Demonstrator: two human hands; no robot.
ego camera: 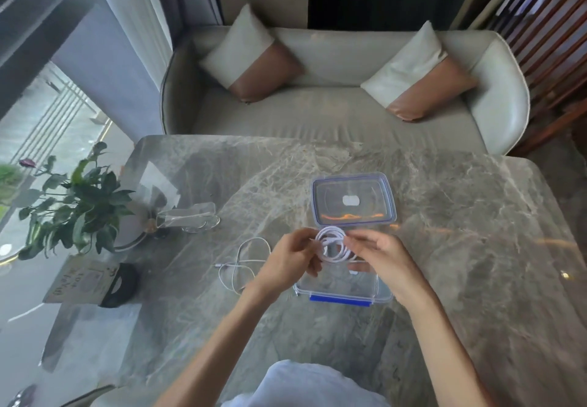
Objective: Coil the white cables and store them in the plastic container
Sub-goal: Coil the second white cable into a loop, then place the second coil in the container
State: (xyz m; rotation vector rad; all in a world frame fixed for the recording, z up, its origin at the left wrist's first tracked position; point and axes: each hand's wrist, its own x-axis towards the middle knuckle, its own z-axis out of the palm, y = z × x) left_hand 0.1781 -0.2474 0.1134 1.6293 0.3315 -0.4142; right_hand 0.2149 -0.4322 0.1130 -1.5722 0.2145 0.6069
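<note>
Pinching the coiled cable (333, 244) from both sides, left hand (290, 262) at nine o'clock and right hand (381, 256) at three, over the open container (344, 289). Risks springing loose if either pinch slackens early, or snagging the rim.

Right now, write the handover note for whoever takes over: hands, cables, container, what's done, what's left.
Left hand and right hand both pinch the coiled cable above the open container.
The lid lies just behind it on the table.
Done: one cable coiled.
Left: set that coil in, then coil the loose cable lying left of the container and store it.
</note>
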